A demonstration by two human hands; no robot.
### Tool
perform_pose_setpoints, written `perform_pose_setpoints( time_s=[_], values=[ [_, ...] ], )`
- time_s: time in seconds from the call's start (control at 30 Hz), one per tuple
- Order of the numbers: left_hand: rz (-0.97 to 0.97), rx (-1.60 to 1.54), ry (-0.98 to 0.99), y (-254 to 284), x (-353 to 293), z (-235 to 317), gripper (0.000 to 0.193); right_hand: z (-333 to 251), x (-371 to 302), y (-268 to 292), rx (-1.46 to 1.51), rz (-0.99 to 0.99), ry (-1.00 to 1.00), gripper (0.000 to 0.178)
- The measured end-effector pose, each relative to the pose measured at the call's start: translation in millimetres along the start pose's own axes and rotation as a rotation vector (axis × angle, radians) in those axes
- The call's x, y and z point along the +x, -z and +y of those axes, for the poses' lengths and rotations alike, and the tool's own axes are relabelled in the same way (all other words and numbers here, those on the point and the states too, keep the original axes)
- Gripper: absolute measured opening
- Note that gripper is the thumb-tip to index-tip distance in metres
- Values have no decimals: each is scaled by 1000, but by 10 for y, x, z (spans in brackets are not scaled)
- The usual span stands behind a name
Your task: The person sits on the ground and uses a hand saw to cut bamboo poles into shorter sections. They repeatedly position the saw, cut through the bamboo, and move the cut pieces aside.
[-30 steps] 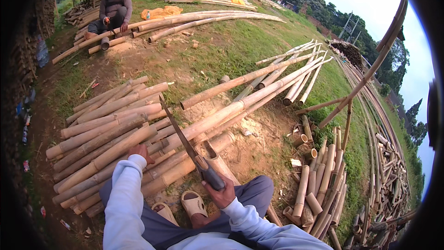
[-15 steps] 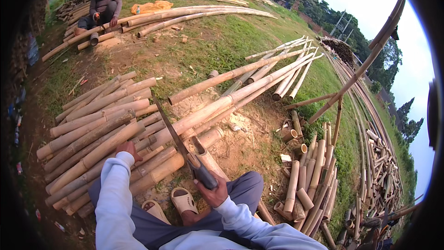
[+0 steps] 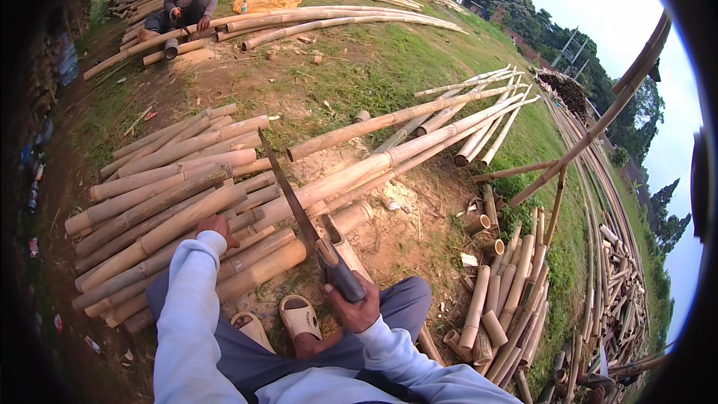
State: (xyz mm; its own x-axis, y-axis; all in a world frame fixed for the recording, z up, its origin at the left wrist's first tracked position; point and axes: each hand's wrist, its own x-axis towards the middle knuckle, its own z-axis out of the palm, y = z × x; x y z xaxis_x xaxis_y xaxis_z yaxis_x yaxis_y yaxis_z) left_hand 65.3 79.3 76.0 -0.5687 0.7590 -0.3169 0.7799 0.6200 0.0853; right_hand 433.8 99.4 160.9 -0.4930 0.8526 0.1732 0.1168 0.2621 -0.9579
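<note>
My right hand (image 3: 354,305) is closed around the dark handle of a handsaw (image 3: 295,202). The saw's long, tapering blade points away and to the left. It crosses a long pale bamboo pole (image 3: 351,178), which runs from the stack toward the far right. Whether the teeth are in the pole cannot be made out. On the left, my left hand (image 3: 217,230) grips the bamboo in the stack of cut bamboo pieces (image 3: 161,202); its fingertips are partly hidden. Below the saw handle, a bamboo piece with a slot (image 3: 340,248) slants toward my legs.
Short bamboo pieces (image 3: 508,292) stand and lie at my right, beside a leaning pole frame (image 3: 568,142). Sawdust (image 3: 381,224) covers the ground ahead. At the far left, another person (image 3: 191,0) sits by long bamboo poles (image 3: 336,16). My sandalled feet (image 3: 299,318) are close below.
The view has shifted slightly, so the scene sits farther right in the picture. The saw has slid a little away from me. Both hands keep their grip.
</note>
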Motion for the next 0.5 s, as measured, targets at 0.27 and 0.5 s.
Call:
perform_pose_setpoints(
  time_s=[0.27,0.5],
  values=[
    [-72,-9,38,-22,57,-38,84,-127,-24,51,33,24,19,20],
    [-21,8,9,-30,43,-36,68,-202,-32,93,49,41,14,18]
  ],
)
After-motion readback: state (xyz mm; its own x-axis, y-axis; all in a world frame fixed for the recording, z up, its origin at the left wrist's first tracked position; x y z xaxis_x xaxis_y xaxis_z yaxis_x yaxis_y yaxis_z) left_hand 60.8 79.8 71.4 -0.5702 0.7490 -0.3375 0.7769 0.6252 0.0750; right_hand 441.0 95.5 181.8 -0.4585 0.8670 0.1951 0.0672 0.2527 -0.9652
